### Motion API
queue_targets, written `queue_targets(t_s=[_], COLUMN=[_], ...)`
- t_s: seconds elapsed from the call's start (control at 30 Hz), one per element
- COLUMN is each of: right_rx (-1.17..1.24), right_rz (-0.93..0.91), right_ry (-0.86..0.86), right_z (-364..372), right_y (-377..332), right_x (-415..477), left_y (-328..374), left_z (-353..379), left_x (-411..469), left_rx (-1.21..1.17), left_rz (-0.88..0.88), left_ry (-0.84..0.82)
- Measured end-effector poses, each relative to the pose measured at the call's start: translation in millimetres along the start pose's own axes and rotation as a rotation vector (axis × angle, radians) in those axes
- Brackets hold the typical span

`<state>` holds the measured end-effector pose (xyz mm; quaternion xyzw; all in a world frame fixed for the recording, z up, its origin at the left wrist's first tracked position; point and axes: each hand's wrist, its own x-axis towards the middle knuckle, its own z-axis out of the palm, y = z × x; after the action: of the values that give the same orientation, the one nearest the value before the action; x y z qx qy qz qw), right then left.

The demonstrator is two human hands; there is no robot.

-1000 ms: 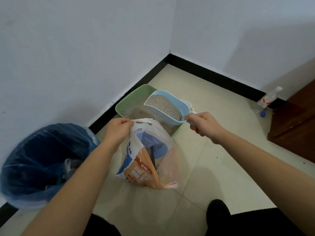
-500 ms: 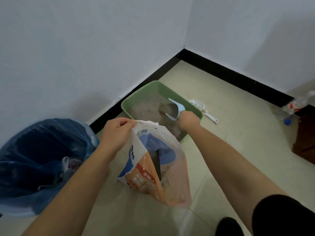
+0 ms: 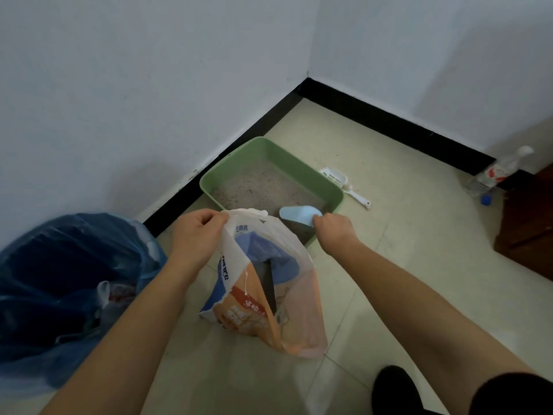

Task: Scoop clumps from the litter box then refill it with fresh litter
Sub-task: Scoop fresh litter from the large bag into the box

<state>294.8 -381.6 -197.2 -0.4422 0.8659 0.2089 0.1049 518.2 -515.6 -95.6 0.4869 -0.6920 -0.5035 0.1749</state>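
Litter box [image 3: 302,169] sits just past both hands. Right hand [image 3: 333,232] is curled round the blue scoop [image 3: 299,214], which looks empty, over the box. Left hand [image 3: 199,235] pinches the litter bag [image 3: 263,295] top.

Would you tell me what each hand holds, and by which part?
Left hand pinches the litter bag by its top edge; right hand grips the blue scoop by its handle.

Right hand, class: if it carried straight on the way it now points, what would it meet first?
Probably the grey litter in the green litter box: the right hand points the blue scoop forward and left across it. Height above the litter is unclear; the box's wall could come first.
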Motion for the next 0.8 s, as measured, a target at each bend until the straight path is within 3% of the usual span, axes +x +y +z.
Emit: queue_targets(t_s=[0.13,0.23,0.33,0.47,0.63,0.8], right_rx=[0.165,0.429,0.747,0.980,0.611,0.110], right_rz=[0.085,0.207,0.283,0.250,0.096,-0.099], right_ry=[-0.005,-0.032,0.180,0.360,0.363,0.086], right_z=[5.7,-7.1,-43.8,-113.1,-182.7,-195.6], right_y=[2.1,3.3,10.4,23.1,24.5,-11.5], right_x=[-15.2,-28.9,-51.7,-111.0,-197.0,-221.5], left_y=[-2.0,-0.8,-1.5,-6.3,-10.6,-19.6], left_z=[-5.2,-13.9,-20.4,-21.4,-33.6,-42.1], left_x=[-7.9,-21.7,-33.0,-40.5,-46.8,-59.1], left_rx=[0.073,0.263,0.459,0.462,0.297,0.312], left_rz=[0.088,0.102,0.043,0.089,0.080,0.135], left_ry=[-0.023,-0.124,-0.312,-0.259,-0.148,-0.128])
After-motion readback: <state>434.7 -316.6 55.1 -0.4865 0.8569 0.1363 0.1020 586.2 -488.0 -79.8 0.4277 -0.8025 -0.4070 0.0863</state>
